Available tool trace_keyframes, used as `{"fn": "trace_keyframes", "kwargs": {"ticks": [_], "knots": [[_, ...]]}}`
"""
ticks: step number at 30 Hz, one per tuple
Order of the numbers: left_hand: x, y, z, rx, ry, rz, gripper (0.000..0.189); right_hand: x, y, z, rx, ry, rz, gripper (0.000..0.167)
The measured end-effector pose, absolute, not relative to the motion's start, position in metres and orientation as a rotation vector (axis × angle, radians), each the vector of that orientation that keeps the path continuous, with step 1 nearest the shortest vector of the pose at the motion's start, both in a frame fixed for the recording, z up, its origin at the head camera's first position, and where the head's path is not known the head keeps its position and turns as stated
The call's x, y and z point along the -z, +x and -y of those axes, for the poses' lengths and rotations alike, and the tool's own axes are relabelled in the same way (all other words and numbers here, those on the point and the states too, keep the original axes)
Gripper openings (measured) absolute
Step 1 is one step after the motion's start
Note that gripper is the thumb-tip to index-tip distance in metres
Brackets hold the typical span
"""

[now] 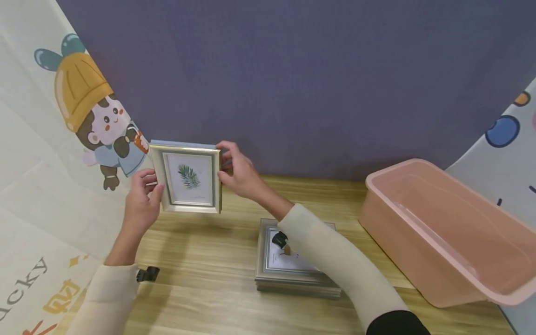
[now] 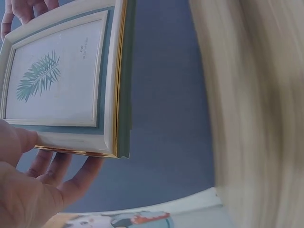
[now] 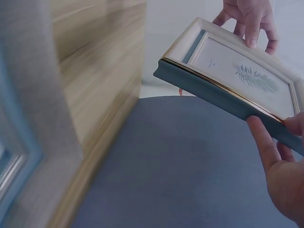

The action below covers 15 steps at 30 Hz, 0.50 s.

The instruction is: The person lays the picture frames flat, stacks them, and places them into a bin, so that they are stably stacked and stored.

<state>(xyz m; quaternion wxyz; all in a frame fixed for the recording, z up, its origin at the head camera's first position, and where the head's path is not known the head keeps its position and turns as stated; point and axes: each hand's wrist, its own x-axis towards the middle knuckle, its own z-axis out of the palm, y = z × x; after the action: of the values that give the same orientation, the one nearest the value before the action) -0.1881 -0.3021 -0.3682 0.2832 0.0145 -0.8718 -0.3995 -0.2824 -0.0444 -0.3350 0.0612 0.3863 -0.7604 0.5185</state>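
Both hands hold up a picture frame (image 1: pixel 188 179) with a pale, gold-lined border and a green leaf print, its front facing the head camera. The left hand (image 1: pixel 144 195) grips its left edge, thumb on the front border and fingers behind, as the left wrist view shows on the frame (image 2: pixel 61 76). At the opposite edge, the right hand (image 1: pixel 240 172) pinches the upper right side; the right wrist view shows fingers against the frame's blue-green side (image 3: pixel 204 92). Below the right forearm lies a stack of similar frames (image 1: pixel 261 260), partly covered by the sleeve.
A pink plastic bin (image 1: pixel 398 232) stands at the right on the wood-grain table (image 1: pixel 201 288). Behind rises a dark blue-grey panel (image 1: pixel 301 83). A white printed sheet with a cartoon figure (image 1: pixel 109 116) lines the left side. Black wrist gear (image 1: pixel 148 274) sits by the left cuff.
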Motion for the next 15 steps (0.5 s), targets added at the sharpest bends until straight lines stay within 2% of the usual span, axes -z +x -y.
{"fn": "trace_keyframes", "kwargs": {"ticks": [6, 15], "knots": [[0.363, -0.193, 0.288, 1.018, -0.082, 2.348, 0.038, 0.334, -0.277, 0.021, -1.56, 1.168, 2.286, 0.06], [0.352, -0.203, 0.265, 1.003, -0.192, 2.352, 0.037, 0.329, -0.266, -0.009, -1.776, 1.078, 2.241, 0.054]]}}
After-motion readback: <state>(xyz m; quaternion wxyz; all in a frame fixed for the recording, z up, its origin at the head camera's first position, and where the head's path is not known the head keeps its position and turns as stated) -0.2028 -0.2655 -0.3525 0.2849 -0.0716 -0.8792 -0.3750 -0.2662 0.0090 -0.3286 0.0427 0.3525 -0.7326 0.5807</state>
